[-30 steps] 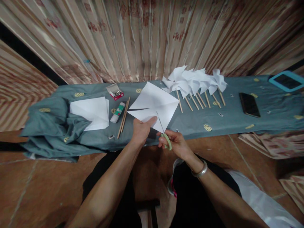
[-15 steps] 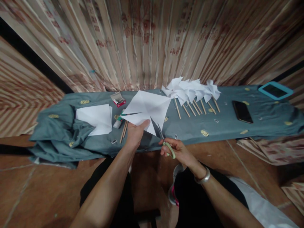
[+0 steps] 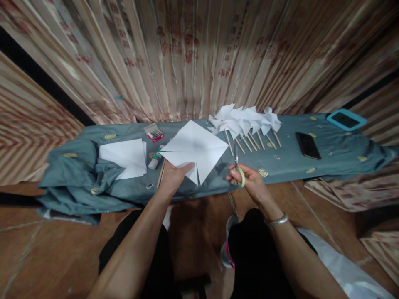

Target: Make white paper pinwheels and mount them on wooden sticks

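Observation:
My left hand (image 3: 173, 176) grips a square sheet of white paper (image 3: 202, 145) by its lower left part, thumb on top. Two slits run into the sheet, one from the left corner and one from the bottom corner. To the right of the paper, apart from it, my right hand (image 3: 246, 177) holds scissors (image 3: 239, 174) with light green handles. Their blades point away from me and look closed or nearly so. Beneath the left hand and paper, wooden sticks (image 3: 161, 174) are partly hidden.
Several white paper pinwheels (image 3: 230, 120) on sticks lie at the back. A stack of white paper (image 3: 124, 155), an open red box of small metal pieces (image 3: 154, 133) and a green-and-white box (image 3: 155, 158) are left. A phone (image 3: 308, 145) and a blue-framed tablet (image 3: 346, 119) lie right.
The scissors have come out of the bottom slit and moved right, away from the paper. The sheet has flattened and turned slightly in my left hand.

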`<action>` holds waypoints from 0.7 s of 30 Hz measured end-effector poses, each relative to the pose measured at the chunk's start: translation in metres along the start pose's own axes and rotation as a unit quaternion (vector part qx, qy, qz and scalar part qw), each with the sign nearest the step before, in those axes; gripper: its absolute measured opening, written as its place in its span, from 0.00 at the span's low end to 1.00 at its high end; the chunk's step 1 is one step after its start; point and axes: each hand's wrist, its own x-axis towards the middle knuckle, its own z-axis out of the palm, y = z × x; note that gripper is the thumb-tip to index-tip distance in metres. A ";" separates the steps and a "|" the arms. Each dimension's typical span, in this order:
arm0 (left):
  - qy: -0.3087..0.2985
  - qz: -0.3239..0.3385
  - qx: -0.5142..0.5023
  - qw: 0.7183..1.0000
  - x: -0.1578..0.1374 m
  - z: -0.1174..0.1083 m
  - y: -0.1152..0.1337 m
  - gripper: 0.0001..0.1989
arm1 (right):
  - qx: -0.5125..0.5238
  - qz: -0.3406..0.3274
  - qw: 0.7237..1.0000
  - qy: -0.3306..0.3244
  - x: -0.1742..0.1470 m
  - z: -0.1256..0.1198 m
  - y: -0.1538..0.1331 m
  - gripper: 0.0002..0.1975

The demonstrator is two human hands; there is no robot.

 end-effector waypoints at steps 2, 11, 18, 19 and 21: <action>-0.043 0.002 0.035 0.998 -0.003 -0.002 0.002 0.23 | 0.025 -0.029 0.998 0.045 0.005 0.000 0.000 0.23; -0.129 -0.043 0.117 0.984 -0.019 -0.003 0.009 0.17 | 0.033 -0.057 0.997 0.034 0.022 -0.003 -0.014 0.21; -0.117 -0.062 0.088 0.987 -0.023 -0.004 0.008 0.14 | 0.019 -0.021 0.999 -0.019 0.026 0.004 -0.016 0.20; -0.114 -0.066 0.088 0.987 -0.023 -0.004 0.009 0.14 | 0.022 -0.016 0.999 -0.024 0.026 0.005 -0.016 0.20; -0.111 -0.080 0.089 0.987 -0.022 -0.005 0.011 0.12 | 0.028 -0.011 0.999 -0.024 0.027 0.007 -0.015 0.20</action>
